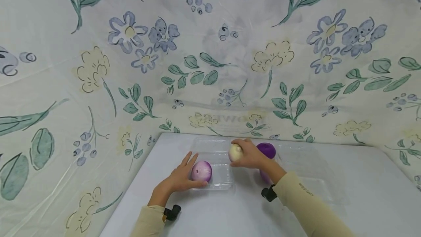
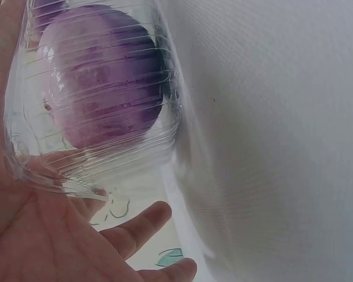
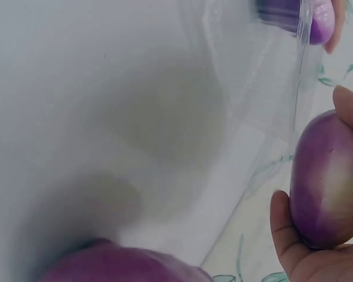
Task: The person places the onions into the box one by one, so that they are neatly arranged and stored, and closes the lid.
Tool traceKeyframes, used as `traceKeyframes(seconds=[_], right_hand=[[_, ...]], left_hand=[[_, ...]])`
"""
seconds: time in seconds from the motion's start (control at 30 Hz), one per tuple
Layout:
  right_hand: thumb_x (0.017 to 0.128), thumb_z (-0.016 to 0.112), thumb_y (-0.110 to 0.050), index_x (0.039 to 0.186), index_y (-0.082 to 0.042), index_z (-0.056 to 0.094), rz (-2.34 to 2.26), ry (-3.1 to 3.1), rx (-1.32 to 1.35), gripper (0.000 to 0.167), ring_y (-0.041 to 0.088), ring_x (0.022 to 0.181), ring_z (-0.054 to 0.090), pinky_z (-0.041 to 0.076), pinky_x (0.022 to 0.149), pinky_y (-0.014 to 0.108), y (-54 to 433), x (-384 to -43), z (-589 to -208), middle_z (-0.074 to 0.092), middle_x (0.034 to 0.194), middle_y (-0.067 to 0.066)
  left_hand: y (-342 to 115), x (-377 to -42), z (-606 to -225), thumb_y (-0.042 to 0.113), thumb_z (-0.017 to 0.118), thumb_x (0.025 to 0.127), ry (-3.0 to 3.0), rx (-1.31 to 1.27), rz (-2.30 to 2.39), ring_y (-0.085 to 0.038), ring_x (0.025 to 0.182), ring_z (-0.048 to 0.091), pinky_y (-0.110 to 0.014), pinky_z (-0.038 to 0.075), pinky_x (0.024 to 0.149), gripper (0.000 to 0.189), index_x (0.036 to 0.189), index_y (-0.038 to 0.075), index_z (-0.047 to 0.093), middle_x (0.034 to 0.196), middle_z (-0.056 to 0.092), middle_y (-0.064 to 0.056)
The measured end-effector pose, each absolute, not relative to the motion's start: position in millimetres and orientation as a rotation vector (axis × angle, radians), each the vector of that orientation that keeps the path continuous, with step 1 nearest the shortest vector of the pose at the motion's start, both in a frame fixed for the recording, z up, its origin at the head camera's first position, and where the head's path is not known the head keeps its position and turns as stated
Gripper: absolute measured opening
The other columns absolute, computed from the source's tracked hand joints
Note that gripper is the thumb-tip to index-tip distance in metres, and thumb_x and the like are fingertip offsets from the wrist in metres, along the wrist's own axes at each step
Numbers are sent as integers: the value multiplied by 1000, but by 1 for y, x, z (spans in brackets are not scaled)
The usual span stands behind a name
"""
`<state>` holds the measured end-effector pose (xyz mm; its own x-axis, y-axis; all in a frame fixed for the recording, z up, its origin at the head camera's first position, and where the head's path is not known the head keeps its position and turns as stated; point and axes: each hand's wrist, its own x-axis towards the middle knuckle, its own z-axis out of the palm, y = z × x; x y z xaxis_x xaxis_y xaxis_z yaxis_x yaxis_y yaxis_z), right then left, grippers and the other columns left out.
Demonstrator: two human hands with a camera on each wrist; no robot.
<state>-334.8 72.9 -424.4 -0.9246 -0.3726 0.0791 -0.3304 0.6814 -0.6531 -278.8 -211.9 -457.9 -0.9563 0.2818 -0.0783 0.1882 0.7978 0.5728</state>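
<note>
A clear plastic box (image 1: 223, 182) stands on the table with a purple-and-white onion (image 1: 201, 171) in its front left part. My left hand (image 1: 180, 176) rests at the box's left side, fingers spread and straight, thumb along the front edge. In the left wrist view, the onion (image 2: 106, 76) shows through the ribbed clear wall. My right hand (image 1: 250, 155) grips another onion (image 1: 235, 153), pale at the end facing me, above the box's right edge. Thumb and fingers curl round this purple onion (image 3: 326, 182) in the right wrist view.
Right of the box, a dark purple onion (image 1: 267, 150) and a lighter one (image 1: 265, 176) lie partly hidden behind my right forearm. Another clear plastic container (image 1: 312, 178) lies farther right on the white table (image 1: 243, 211). A flowered cloth (image 1: 230, 83) hangs behind the table.
</note>
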Motion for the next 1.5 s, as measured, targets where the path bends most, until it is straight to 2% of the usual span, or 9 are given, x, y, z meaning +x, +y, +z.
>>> traceKeyframes(seconds=[0.27,0.77,1.07,1.5], right_hand=[[66,90,-25,134,-15,57,-1150,2770,-604,76,23,101,58,53,82,38,65,-328,-427,56,120,14],[66,91,-25,134,-14,56,-1115,2780,-671,78,24,102,59,54,86,43,47,-322,-432,57,118,14],[67,90,-24,136,-14,55,-1111,2768,-699,77,24,104,58,53,89,44,41,-322,-433,56,121,14],[68,88,-24,135,-14,55,-1130,2718,-736,75,21,100,58,54,85,41,31,-318,-436,56,117,13]], left_hand=[[-212,-279,-459,59,79,73,2814,351,876,-53,145,24,-75,18,111,113,159,16,20,167,5,-16],[-212,-279,-459,59,79,72,2810,358,880,-53,144,25,-75,21,110,114,159,15,20,167,5,-16],[-213,-281,-459,60,78,73,2808,354,877,-52,146,23,-75,19,111,114,159,16,19,167,4,-16],[-213,-281,-458,61,78,73,2814,366,853,-53,144,26,-75,21,110,114,159,15,19,167,5,-16]])
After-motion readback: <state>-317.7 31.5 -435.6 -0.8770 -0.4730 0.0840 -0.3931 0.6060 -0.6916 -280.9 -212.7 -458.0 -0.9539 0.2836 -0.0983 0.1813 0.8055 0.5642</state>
